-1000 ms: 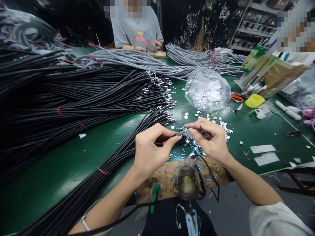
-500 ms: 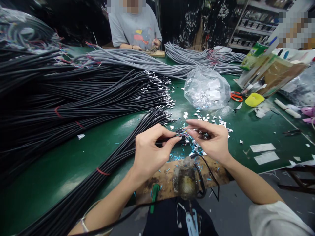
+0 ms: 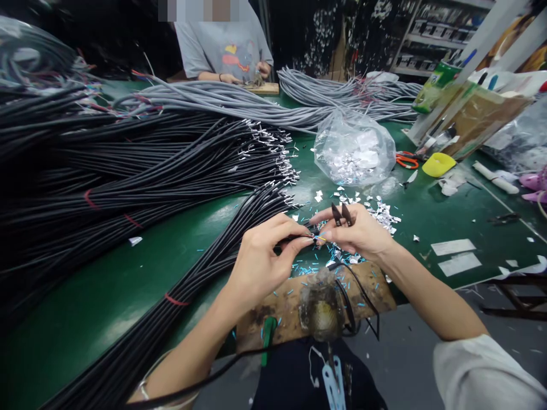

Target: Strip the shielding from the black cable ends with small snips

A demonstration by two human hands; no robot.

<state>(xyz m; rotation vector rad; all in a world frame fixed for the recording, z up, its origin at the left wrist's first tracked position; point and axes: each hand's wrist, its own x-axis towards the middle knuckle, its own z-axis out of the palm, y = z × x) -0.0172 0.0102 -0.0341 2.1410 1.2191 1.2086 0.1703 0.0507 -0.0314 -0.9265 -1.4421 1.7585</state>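
Note:
My left hand (image 3: 271, 250) pinches the end of a black cable (image 3: 290, 244) between thumb and fingertips. Thin coloured wires (image 3: 318, 237), with yellow and blue among them, fan out of the cable end. My right hand (image 3: 352, 230) is closed, its thumb and forefinger at these wires. A small black tool with two pointed prongs (image 3: 342, 214) is held in it, prongs sticking up past the fingers. The tool's exact kind does not show. Beneath the hands lie blue wire scraps (image 3: 305, 269) and silvery foil bits (image 3: 382, 213).
A bundle of black cables (image 3: 205, 265) runs under my left arm. A stained wooden board (image 3: 286, 313) carries a cloudy, dark-yellow fixture (image 3: 320, 310). Beyond are a clear plastic bag (image 3: 354, 148), orange-handled scissors (image 3: 405, 160) and grey cables (image 3: 213, 99). A person (image 3: 222, 48) sits opposite.
My right hand has turned and closed in on the wires, and the black prongs now point upward. My left hand keeps its pinch on the cable. The view has shifted slightly.

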